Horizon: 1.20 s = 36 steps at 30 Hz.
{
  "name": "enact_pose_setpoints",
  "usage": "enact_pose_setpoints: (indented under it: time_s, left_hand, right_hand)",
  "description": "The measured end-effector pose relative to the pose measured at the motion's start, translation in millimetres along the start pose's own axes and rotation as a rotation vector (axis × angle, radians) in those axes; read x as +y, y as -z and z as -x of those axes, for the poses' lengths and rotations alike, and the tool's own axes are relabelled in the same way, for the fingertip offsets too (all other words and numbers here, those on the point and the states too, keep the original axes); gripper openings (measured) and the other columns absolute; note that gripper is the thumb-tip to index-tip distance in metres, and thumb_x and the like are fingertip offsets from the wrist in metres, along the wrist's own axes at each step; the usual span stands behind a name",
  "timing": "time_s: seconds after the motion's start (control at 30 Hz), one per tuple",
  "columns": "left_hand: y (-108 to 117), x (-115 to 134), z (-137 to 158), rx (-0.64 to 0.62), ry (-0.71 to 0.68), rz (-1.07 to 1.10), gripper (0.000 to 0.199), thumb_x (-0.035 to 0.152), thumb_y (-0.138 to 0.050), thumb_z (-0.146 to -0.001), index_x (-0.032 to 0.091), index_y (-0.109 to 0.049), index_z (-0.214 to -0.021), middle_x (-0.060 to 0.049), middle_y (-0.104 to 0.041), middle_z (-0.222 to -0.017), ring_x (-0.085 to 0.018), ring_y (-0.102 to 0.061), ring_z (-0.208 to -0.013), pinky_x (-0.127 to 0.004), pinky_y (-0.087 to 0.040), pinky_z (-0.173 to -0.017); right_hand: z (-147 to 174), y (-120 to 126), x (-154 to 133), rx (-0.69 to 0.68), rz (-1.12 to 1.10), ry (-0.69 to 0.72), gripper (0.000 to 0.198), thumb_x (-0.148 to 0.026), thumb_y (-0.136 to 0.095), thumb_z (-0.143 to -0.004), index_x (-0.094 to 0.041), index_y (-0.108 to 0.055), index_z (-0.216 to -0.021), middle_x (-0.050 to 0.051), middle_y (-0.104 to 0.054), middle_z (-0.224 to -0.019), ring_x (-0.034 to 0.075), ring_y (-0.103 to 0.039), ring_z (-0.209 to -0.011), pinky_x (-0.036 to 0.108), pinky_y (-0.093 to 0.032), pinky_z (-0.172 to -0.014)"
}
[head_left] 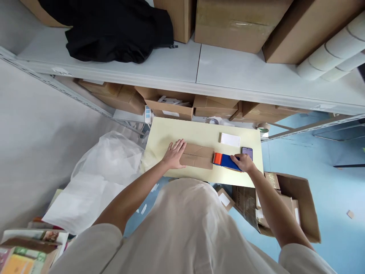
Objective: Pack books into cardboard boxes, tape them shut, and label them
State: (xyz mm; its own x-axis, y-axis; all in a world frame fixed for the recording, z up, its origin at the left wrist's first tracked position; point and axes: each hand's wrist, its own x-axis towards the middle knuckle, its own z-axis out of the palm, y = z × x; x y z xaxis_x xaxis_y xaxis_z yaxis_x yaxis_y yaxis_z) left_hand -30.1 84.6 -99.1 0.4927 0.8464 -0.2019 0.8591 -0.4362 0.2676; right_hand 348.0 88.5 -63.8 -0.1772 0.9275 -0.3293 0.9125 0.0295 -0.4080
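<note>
A small brown cardboard box (pixel 198 156) lies on the pale yellow table (pixel 171 129), its flaps meeting in a seam along the top. My left hand (pixel 174 154) rests on the box's left end with fingers spread. In my right hand (pixel 243 161) is a blue and orange tape dispenser (pixel 228 161), gripped at its right end. The dispenser's orange head is at the right edge of the box; whether tape is stuck there I cannot tell. Beyond my right hand lies a phone (pixel 247 152), and a stack of white labels (pixel 230 139) sits nearby.
A grey shelf (pixel 182 72) with cardboard boxes and a black garment (pixel 122 30) spans the far side. An open carton (pixel 306 205) holding small boxes stands on the floor at right. White packing sheets (pixel 94 186) are heaped at left.
</note>
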Motion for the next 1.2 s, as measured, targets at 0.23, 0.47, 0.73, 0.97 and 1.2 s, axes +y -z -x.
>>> enact_pose_setpoints:
  time_s: [0.23, 0.47, 0.73, 0.97, 1.2]
  left_hand:
    - [12, -28, 21, -0.04, 0.136, -0.114, 0.114, 0.063, -0.059, -0.066, 0.004, -0.006, -0.148, -0.022, -0.009, -0.154, -0.035, -0.004, -0.143, -0.054, 0.01, -0.111]
    - [-1, 42, -26, -0.031, -0.05, -0.062, 0.117, 0.07, -0.056, -0.064, 0.001, -0.011, -0.147, -0.021, -0.009, -0.155, -0.032, -0.001, -0.144, -0.044, 0.007, -0.114]
    - [-6, 58, -36, -0.038, -0.031, -0.053, 0.104, 0.061, -0.057, -0.073, 0.004, -0.011, -0.148, -0.018, -0.01, -0.155, -0.029, -0.005, -0.144, -0.04, 0.002, -0.116]
    - [7, 69, -39, -0.124, -0.035, -0.113, 0.072, 0.054, -0.063, -0.075, 0.031, -0.04, -0.139, -0.01, -0.007, -0.157, -0.037, 0.0, -0.143, -0.062, 0.0, -0.109]
    - [1, 98, -57, -0.258, 0.143, -0.218, 0.078, 0.04, -0.083, -0.054, 0.018, -0.058, -0.124, -0.016, -0.002, -0.156, -0.049, 0.005, -0.138, -0.071, -0.012, -0.102]
  right_hand:
    - [-48, -19, -44, 0.007, -0.051, 0.1, 0.05, -0.057, -0.038, -0.083, -0.021, -0.047, -0.049, 0.004, -0.054, -0.05, 0.016, -0.05, -0.052, 0.028, -0.034, -0.057]
    - [-63, -33, -53, -0.031, -0.149, 0.12, 0.052, -0.057, -0.034, -0.085, -0.021, -0.044, -0.049, 0.002, -0.047, -0.047, 0.014, -0.044, -0.049, 0.027, -0.033, -0.056]
    - [-44, -27, -8, -0.101, -0.217, 0.127, 0.054, -0.059, -0.033, -0.085, -0.02, -0.042, -0.049, 0.001, -0.045, -0.047, 0.011, -0.041, -0.046, 0.026, -0.033, -0.051]
    - [-37, -21, -34, -0.194, 0.246, -0.168, 0.057, -0.06, -0.037, -0.085, -0.013, -0.069, -0.081, 0.015, -0.067, -0.08, 0.025, -0.063, -0.075, 0.03, -0.043, -0.062]
    - [-58, -57, -138, -0.211, 0.321, -0.128, 0.03, -0.026, -0.043, -0.089, -0.012, -0.068, -0.096, 0.019, -0.068, -0.095, 0.028, -0.065, -0.089, 0.039, -0.045, -0.075]
